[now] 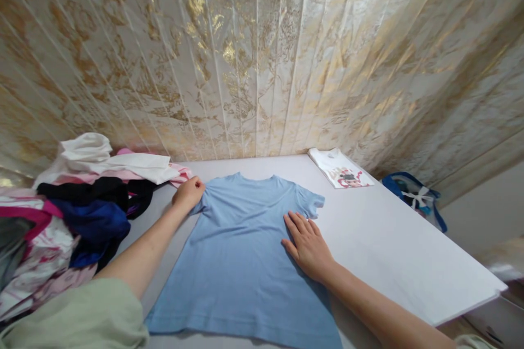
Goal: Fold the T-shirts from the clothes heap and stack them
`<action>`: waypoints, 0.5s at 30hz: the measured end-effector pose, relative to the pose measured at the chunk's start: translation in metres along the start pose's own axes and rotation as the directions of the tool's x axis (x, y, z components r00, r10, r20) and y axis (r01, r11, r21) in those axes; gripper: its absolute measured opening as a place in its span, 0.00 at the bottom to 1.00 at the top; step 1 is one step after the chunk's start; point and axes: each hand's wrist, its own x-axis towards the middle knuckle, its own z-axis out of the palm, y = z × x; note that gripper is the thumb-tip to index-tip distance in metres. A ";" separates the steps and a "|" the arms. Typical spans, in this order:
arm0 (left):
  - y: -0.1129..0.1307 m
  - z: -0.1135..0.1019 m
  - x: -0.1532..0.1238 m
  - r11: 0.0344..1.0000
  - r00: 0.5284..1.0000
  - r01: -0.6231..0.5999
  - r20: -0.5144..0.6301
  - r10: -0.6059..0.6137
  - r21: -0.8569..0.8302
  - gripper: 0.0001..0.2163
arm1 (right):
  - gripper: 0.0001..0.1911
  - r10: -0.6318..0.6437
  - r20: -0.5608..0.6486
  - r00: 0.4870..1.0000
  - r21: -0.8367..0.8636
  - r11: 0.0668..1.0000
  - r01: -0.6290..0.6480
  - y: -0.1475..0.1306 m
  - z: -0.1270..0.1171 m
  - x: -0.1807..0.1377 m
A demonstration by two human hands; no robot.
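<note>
A light blue T-shirt [241, 251] lies spread flat on the white table [388, 245], neck toward the wall. My left hand [189, 192] is closed on the shirt's left sleeve at the shoulder. My right hand [308, 245] lies flat and open on the shirt's right side, just below the right sleeve, fingers pointing toward the wall.
A heap of mixed clothes [77, 212], white, pink, black and dark blue, fills the table's left end. A folded white printed T-shirt [341, 169] lies at the far right corner by the gold-patterned wall. A blue bag [415, 196] sits beyond the table's right edge.
</note>
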 end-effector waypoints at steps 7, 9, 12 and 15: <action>0.008 -0.001 -0.005 0.998 0.993 -0.055 -0.106 0.058 0.024 0.11 | 0.29 -0.034 -0.036 0.999 0.016 0.999 0.034 -0.001 -0.009 0.004; 0.021 0.008 -0.007 0.986 0.980 -0.166 -0.107 0.165 0.002 0.12 | 0.24 -0.045 -0.038 0.998 0.029 0.998 0.047 0.002 -0.019 0.014; 0.035 0.022 0.003 0.964 0.964 -0.261 -0.076 0.257 -0.056 0.13 | 0.18 -0.029 -0.071 0.997 0.050 0.998 0.033 0.017 -0.037 0.044; 0.041 0.031 0.020 0.957 0.965 -0.261 -0.045 0.258 -0.127 0.12 | 0.16 0.102 -0.127 0.987 0.060 0.994 -0.095 0.043 -0.048 0.082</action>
